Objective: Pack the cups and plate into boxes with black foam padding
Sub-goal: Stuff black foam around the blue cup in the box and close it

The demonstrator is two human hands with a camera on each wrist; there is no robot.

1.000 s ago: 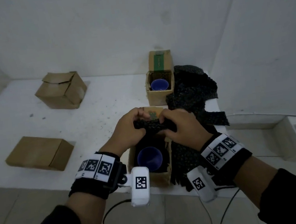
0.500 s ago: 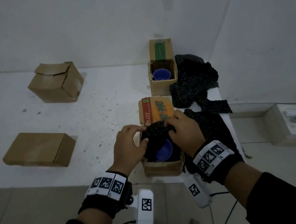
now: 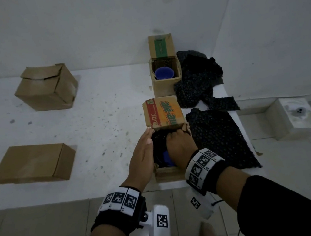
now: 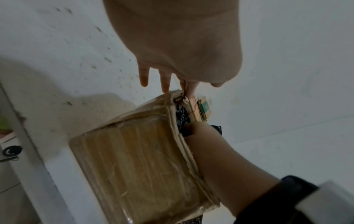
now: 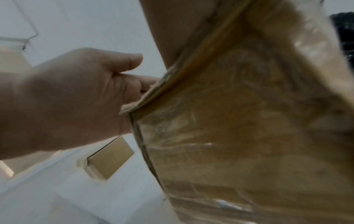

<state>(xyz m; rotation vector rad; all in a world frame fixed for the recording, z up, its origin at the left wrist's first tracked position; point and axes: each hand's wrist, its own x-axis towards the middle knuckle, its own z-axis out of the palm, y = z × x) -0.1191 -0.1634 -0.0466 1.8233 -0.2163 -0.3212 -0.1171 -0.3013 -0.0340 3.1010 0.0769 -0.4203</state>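
Note:
The near cardboard box (image 3: 170, 173) stands open at the platform's front edge, its printed flap (image 3: 165, 113) folded back. Inside it, black foam (image 3: 158, 141) lies over a blue cup (image 3: 166, 157), of which only a sliver shows. My left hand (image 3: 145, 141) lies flat with straight fingers along the box's left wall (image 4: 143, 159). My right hand (image 3: 178, 144) reaches into the box, its fingers bent down onto the foam and its fingertips hidden. A second open box (image 3: 166, 86) behind holds another blue cup (image 3: 164, 73). No plate is in view.
A loose pile of black foam (image 3: 197, 80) and a flat foam sheet (image 3: 218, 139) lie right of the boxes. A closed box (image 3: 48, 88) and a flat box (image 3: 32, 163) sit at the left. Tiled floor lies below the platform edge, with a white fixture (image 3: 295, 117) at the right.
Both hands held the foam strip above the box. The right hand has pushed it down over the cup. The left hand has let go and now lies flat against the box's left side.

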